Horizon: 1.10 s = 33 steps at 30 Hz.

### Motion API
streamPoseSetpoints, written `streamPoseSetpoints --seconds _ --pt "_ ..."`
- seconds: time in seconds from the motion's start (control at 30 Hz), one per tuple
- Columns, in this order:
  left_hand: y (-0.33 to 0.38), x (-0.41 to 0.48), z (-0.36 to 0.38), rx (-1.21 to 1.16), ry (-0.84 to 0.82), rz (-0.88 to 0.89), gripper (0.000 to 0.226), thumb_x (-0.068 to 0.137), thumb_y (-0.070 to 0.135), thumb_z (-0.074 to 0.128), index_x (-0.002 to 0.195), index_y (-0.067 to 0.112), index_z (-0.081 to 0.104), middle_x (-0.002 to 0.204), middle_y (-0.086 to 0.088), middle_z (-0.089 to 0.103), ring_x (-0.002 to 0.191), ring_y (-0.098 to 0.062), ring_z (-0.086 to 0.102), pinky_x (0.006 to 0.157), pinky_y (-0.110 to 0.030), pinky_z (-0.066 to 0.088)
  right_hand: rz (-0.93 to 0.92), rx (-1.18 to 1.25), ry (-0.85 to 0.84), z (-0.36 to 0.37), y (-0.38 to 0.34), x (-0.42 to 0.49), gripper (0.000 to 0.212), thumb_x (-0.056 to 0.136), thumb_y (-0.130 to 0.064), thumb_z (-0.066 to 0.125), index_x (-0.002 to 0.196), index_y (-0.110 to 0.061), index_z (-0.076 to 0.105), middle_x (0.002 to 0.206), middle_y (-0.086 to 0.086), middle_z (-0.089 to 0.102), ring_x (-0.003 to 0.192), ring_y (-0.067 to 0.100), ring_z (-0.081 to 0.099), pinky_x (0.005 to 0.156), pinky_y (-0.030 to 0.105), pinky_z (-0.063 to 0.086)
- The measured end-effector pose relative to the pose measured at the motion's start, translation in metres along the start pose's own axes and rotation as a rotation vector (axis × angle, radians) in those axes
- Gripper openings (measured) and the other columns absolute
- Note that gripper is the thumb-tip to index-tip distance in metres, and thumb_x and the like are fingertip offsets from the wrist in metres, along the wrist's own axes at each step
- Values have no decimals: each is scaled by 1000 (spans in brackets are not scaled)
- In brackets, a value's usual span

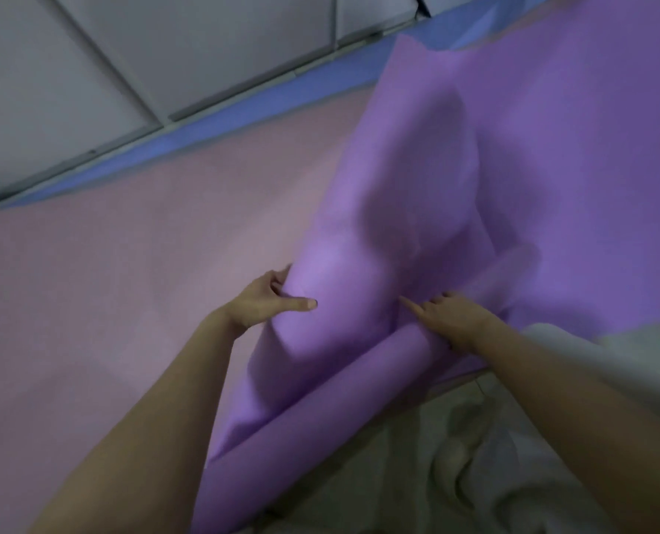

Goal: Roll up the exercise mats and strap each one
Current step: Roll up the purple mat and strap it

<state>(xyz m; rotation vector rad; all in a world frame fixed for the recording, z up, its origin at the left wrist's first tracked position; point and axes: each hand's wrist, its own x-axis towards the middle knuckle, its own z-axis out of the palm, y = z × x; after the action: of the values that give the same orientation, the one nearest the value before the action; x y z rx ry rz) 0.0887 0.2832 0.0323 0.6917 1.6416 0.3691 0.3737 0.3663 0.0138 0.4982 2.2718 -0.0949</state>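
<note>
A: Where was purple mat (417, 167) kept?
B: Was held up over pink mat (128, 264), near end part-rolled. L hand (263, 298) was curled on edge, prob. to tension sheet. R hand (455, 317) was pressed by roll, grip unclear.

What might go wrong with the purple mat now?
1. The purple mat humps up beyond the hands instead of lying flat, so a crease may get rolled in.
2. The rolled end looks loose, so it might unroll or wind up crooked and be hard to strap.
3. The left hand grips only the mat's edge, and the right hand just rests on it, so the mat could slip away.
</note>
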Motion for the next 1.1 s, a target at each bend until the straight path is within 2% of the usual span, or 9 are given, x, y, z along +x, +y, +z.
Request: streamPoseSetpoints --seconds 0.07,0.2,0.3,0.4,0.47,0.53,0.73,0.9,1.1 --pt "7 -3 1 21 -22 -10 25 77 10 77 85 17 54 65 20 65 61 8 59 55 -7 42 0 -2 -11 -6 0 -2 74 94 -8 42 151 -6 -6 140 14 43 123 29 46 102 37 33" --pt "19 -17 6 183 77 103 73 54 48 75 116 14 57 106 3 63 95 -18 60 77 -25 45 11 30 109 -29 2 -8 76 88 -7 55 149 1 11 127 20 53 112 31 55 96 37 39" --pt "32 -32 12 228 247 197 54 68 29 78 116 11 61 99 -2 63 89 -20 55 72 -19 35 84 28 265 -43 3 -17 89 38 -17 89 120 3 62 74 13 67 59 24 64 60 29 51" --pt "46 -49 14 294 362 311 46 72 25 76 114 12 62 95 -4 66 83 -24 56 69 -25 37 156 28 258 -51 5 -23 92 53 -18 85 132 8 48 96 16 67 77 27 65 74 32 50" --pt "58 -63 14 329 402 374 51 64 36 67 110 14 62 91 -7 69 82 -32 61 69 -34 46 169 61 405 -56 5 -30 92 13 -17 88 102 4 71 68 11 68 50 25 61 53 27 50" --pt "70 -76 14 381 450 412 52 63 39 63 109 15 61 93 -10 70 84 -34 61 69 -37 47 150 99 441 -43 7 -29 88 1 -13 83 88 0 76 55 10 63 42 25 57 45 25 48" --pt "87 -121 18 503 633 512 39 77 15 68 115 11 61 106 -16 67 96 -38 59 71 -36 38 195 88 595 -62 -7 -64 82 16 -1 76 98 8 71 63 14 65 40 30 55 43 31 51" --pt "102 -163 14 617 795 617 28 75 11 67 102 8 62 98 -18 67 90 -40 59 73 -42 44 244 -17 922 -92 -22 -98 38 78 -2 39 115 -1 51 58 6 59 46 24 55 54 32 55" --pt "133 -214 11 696 1050 703 17 73 11 65 88 7 59 90 -17 63 84 -40 58 66 -42 39 342 -92 868 -117 -20 -128 104 20 -16 86 120 -2 64 69 6 63 61 26 62 67 36 56"
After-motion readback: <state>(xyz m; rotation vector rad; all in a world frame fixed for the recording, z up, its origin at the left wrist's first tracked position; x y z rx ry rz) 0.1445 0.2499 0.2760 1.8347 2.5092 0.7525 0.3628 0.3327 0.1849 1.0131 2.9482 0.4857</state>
